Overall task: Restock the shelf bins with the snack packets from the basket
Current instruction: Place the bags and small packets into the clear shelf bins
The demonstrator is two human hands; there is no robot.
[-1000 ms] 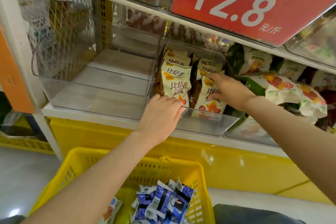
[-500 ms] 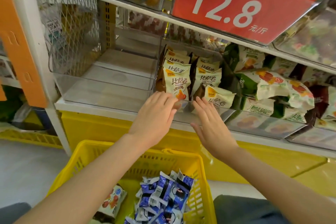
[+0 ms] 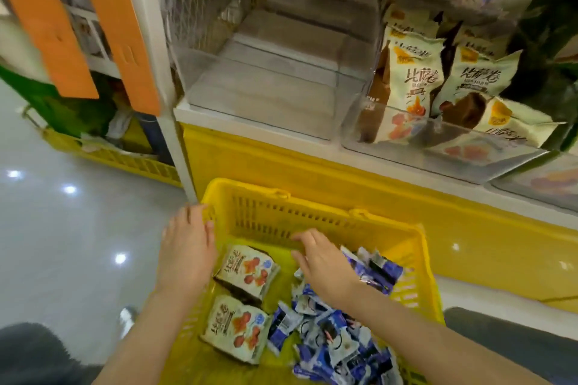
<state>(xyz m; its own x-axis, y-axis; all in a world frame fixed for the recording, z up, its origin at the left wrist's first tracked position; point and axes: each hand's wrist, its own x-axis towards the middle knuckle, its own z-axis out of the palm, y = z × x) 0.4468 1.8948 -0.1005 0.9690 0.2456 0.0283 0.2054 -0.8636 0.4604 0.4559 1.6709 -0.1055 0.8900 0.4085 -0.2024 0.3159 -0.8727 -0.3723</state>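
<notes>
Blue packets (image 3: 331, 337) lie beneath the right hand (image 3: 322, 262) in the basket (image 3: 266, 219).

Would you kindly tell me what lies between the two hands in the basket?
In the head view, a cream packet with red print lies between the left hand and the right hand, on the basket floor.

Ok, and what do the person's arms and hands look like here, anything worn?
Both forearms are bare to the frame edge: no sleeves show. The left hand and right hand wear no gloves, and no watch, ring or bracelet is visible.
</notes>
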